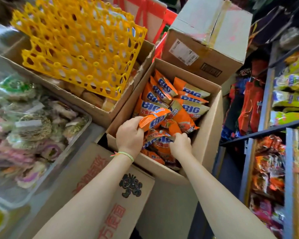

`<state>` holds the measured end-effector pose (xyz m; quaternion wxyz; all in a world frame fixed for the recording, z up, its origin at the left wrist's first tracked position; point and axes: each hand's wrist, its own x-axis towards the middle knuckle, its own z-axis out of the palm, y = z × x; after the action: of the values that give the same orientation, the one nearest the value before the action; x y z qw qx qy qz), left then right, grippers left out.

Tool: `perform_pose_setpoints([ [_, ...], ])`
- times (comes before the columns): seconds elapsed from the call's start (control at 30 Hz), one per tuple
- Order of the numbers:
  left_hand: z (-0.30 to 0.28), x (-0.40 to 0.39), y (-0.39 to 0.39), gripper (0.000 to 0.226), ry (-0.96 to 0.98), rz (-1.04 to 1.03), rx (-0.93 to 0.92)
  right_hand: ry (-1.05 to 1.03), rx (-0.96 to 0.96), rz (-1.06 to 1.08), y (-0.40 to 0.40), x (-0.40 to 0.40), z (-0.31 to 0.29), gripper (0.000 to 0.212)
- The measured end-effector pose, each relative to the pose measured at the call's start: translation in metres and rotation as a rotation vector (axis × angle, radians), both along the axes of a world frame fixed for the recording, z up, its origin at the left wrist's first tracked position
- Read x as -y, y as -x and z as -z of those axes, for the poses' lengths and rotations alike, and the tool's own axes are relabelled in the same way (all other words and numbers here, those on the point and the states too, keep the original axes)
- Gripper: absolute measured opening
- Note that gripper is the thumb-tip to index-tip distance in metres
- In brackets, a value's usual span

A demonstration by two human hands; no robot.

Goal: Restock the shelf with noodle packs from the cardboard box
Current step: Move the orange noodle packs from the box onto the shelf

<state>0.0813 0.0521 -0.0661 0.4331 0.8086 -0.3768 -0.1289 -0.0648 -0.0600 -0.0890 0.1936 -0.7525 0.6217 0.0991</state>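
Observation:
An open cardboard box (209, 128) in the middle holds several orange noodle packs (188, 109) printed with "BIG". My left hand (129, 135) grips one orange pack (154, 119) and holds it just above the pile at the box's near left. My right hand (180, 145) reaches into the near side of the box and its fingers curl round another pack (160, 144) lying in the pile. The shelf (266, 130) with blue metal rails stands to the right, stocked with green and orange packets.
A yellow plastic egg tray (79, 45) lies on an open box at upper left. A sealed cardboard box (207, 40) stands behind. A printed carton (93, 187) lies below my arms. A metal tray (72, 145) of wrapped goods is at left.

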Motion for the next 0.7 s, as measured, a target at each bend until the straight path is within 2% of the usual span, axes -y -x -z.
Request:
perform_pose_setpoints([
  [0.13,0.002,0.003,0.002,0.024,-0.013,0.032,0.016,0.008,0.031,0.027,0.006,0.007,0.003,0.013],
  [0.27,0.007,0.006,0.000,0.028,-0.057,0.060,0.051,-0.011,0.194,-0.034,0.012,0.009,-0.011,0.012],
  [0.37,0.008,0.007,0.000,0.029,-0.078,0.080,0.077,-0.042,0.383,-0.038,0.022,0.003,-0.033,0.010],
  [0.6,0.005,0.009,0.001,0.031,-0.122,0.103,0.086,-0.242,0.889,0.294,0.054,-0.008,-0.109,0.015],
  [0.7,-0.004,0.009,-0.001,0.026,-0.077,0.034,-0.105,-0.281,1.129,0.352,0.072,-0.006,-0.145,0.018],
])
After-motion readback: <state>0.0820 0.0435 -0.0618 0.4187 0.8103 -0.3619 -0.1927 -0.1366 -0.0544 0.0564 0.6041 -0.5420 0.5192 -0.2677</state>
